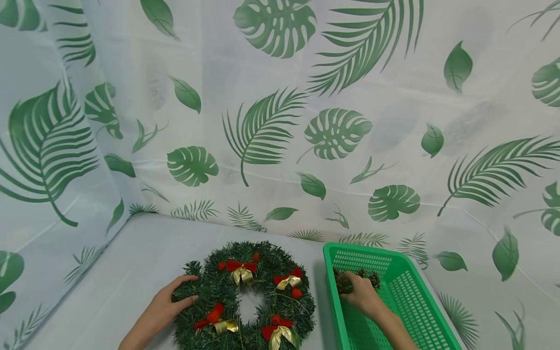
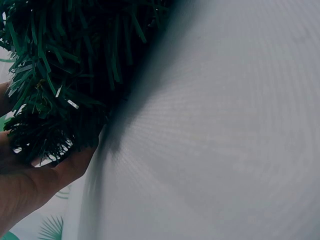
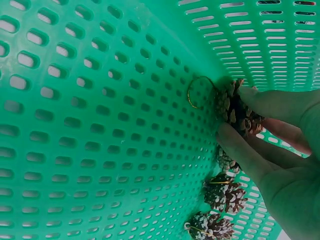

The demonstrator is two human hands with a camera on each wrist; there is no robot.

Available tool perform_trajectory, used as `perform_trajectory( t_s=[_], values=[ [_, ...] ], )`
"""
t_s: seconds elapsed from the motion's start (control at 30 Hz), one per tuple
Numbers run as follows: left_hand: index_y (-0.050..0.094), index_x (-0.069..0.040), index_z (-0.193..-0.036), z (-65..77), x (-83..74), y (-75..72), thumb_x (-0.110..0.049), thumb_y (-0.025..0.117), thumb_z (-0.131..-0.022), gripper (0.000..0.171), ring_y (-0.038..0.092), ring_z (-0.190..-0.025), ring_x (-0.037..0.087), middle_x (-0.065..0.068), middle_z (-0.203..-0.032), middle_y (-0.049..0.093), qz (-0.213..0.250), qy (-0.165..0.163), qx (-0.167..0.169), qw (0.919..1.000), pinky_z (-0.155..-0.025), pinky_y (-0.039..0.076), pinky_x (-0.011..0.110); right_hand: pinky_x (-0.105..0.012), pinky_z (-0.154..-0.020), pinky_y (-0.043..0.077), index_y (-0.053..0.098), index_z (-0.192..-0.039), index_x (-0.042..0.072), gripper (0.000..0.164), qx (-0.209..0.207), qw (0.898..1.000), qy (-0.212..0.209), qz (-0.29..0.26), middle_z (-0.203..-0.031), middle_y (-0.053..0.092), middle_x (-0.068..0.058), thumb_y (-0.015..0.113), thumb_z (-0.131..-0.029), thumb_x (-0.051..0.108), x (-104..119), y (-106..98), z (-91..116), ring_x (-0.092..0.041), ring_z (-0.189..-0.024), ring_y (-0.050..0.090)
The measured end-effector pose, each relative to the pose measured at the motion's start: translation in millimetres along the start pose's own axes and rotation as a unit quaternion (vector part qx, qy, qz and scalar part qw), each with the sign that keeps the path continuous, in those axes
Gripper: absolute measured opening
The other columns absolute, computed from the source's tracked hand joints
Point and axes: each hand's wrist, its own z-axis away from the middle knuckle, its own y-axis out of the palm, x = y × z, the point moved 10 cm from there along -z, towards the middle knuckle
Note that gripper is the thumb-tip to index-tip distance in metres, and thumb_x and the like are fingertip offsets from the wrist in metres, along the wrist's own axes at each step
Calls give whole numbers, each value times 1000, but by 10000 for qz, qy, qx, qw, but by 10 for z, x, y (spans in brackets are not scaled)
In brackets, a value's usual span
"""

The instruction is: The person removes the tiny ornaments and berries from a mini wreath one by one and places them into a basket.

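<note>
A green tinsel wreath with red-and-gold bows and red berries lies on the white surface. At its left edge my left hand grips the greenery, the thumb and fingers around a tuft of needles in the left wrist view. Inside the green plastic basket, my right hand pinches a brown pine cone between thumb and fingers. From that cone a thin gold loop sticks out. More pine cones with pale tips lie close to my fingers at the basket's far end.
The basket's slotted walls rise around my right hand. It stands to the right of the wreath. A white curtain printed with green leaves hangs behind and to the left of the white table.
</note>
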Motion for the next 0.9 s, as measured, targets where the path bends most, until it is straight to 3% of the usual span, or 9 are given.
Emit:
perform_trajectory(
  t_s=[0.37,0.63,0.9],
  values=[
    [54,-12,-147,-4,14,-1,-36,75,-94,61,33,-144,57,29,-159,38,-21,20,16,10000,-100,47,67,-37,-70,63,70,-111,1,37,-69,9998,-177,-90,-101,74,-13,82,-78,-10,86,-133,76,-30,-88,74],
    [54,-11,-147,1,0,9,-36,74,-95,61,33,-144,57,30,-159,38,-25,44,37,10000,-101,46,68,-39,-76,63,69,-117,-2,38,-61,9997,-206,-130,-108,74,-19,79,-81,-9,160,-247,154,-37,-97,73],
    [54,-11,-147,5,1,-5,-36,74,-95,61,32,-145,58,30,-159,37,22,15,53,10000,-101,45,69,-39,-78,63,72,-119,-1,36,-225,9991,-355,69,-112,75,-19,80,-84,0,327,-377,246,-35,-99,74]
  ],
)
